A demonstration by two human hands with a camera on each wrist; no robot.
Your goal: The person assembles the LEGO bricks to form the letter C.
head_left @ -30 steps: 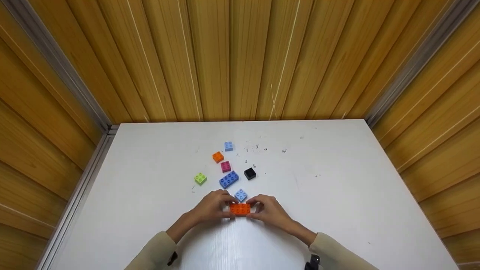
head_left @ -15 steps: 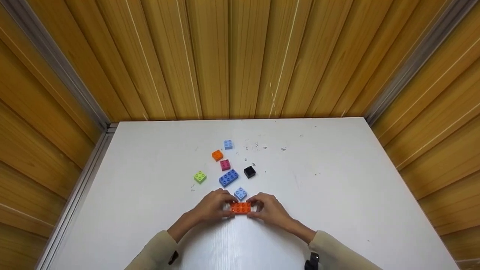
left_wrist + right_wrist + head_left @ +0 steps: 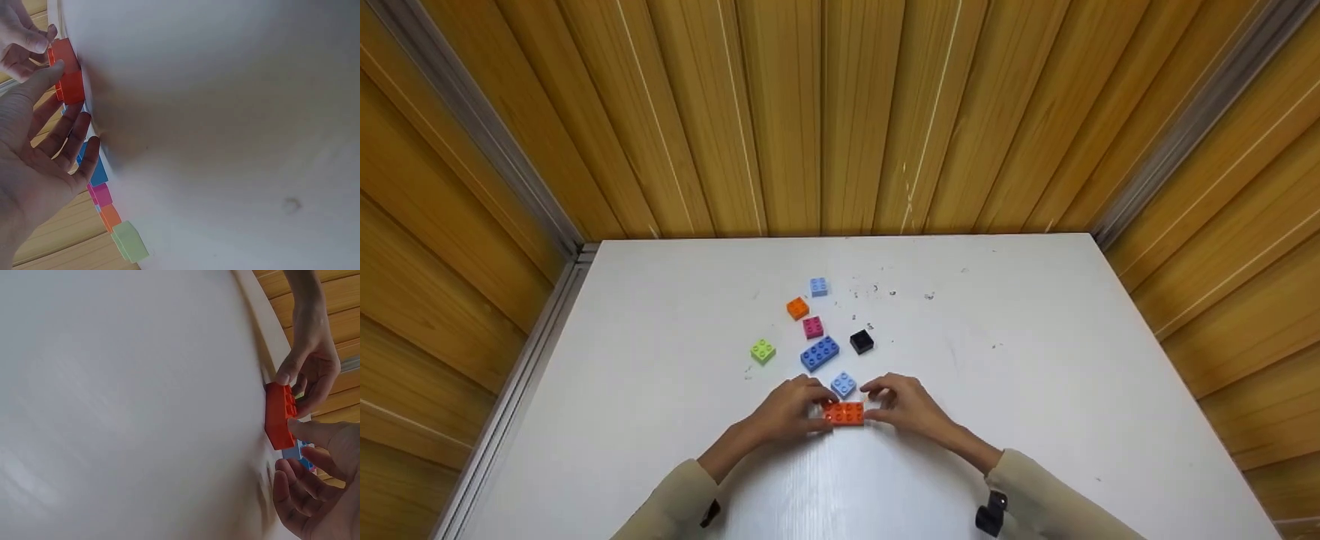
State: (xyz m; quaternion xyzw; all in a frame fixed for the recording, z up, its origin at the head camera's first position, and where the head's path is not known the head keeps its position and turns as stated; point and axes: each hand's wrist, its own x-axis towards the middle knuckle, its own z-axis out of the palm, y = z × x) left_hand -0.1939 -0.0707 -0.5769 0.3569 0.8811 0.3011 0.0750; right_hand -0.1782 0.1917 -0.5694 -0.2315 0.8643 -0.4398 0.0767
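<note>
At the front of the white table lies a long red-orange toy building brick, its studs facing up. My left hand pinches its left end, thumb on the near side and fingers on the far side. Around the right end my right hand is spread, thumb and fingers loosely bent, with a small gap to the brick in the head view. The right wrist view shows its thumb overlapping the brick. Just beyond sits a small light blue brick, between the two hands' fingertips.
Farther back lie a long blue brick, a black brick, a lime green brick, a magenta brick, an orange brick and another light blue brick. Wood-patterned walls enclose the white table.
My right hand has loosened from the red-orange brick and shifted slightly right and away from it. The left hand keeps its pinch, and the other bricks stay in place.
</note>
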